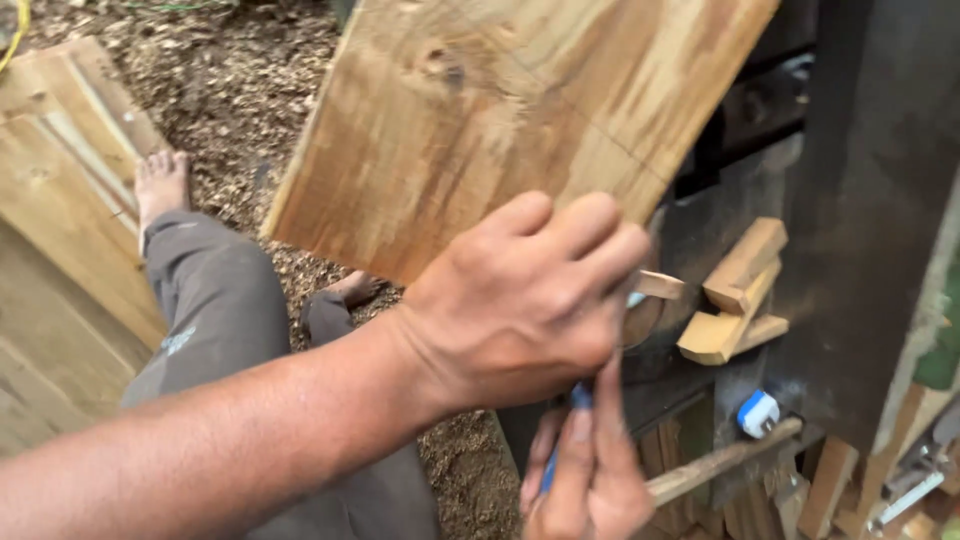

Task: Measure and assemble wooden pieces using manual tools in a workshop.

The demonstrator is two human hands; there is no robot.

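Observation:
My left hand [520, 300] is closed into a fist in the middle of the view. A small wooden piece [662, 286] sticks out from its fingers, beside a round brownish object [642, 322] that is mostly hidden. Just below, my right hand [592, 480] pinches a blue pen [578, 400] that points up toward the left fist. A wide wooden board [480, 120] with a thin drawn line tilts above both hands; what holds it up is hidden.
A dark metal machine [860, 200] stands on the right with wooden offcuts [735, 295], a small blue and white object [758, 413] and a stick [720, 465] on it. My grey-trousered legs [215, 310] and bare feet rest on sawdust [240, 90]. Planks [60, 220] lie left.

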